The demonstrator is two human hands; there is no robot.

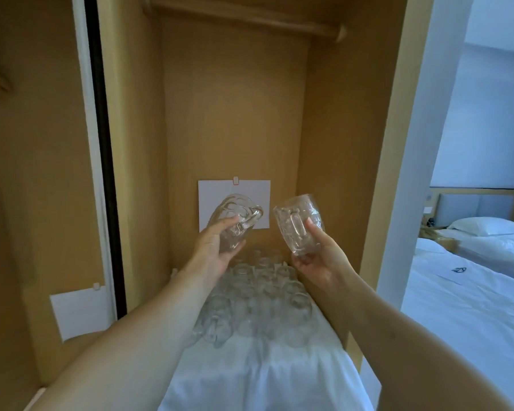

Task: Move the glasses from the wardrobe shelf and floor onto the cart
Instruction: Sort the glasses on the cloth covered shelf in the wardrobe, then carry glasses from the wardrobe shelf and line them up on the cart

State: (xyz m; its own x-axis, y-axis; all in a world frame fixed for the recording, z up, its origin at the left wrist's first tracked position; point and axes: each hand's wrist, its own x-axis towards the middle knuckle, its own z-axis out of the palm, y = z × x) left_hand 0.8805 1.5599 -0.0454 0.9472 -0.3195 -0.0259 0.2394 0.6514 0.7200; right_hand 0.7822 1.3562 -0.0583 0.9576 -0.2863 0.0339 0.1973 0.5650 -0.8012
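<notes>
Nearest to me, a white cloth (pixel 264 378) covers the wardrobe shelf, and on its far half stands a crowd of clear glasses (pixel 255 295), packed close together. Above that cluster the person has both arms stretched in. The left hand (pixel 217 247) is curled round a glass mug (pixel 235 222), thumb across its side, the mug tipped so its long axis leans up and to the right. The right hand (pixel 318 256) grips a second mug (pixel 298 223) low on its body, nearly upright, handle turned toward the other mug. The two mugs hang near each other, not touching, well clear of the glasses below.

Behind them a white sheet of paper (pixel 234 204) is clipped to the wardrobe's back panel, and a wooden rail (pixel 244 17) runs overhead. Off to the right is a bed (pixel 472 307).

No cart shows anywhere, so I judge both mugs must come back out toward the person and away from the shelf; neither hand looks nearer to that.
</notes>
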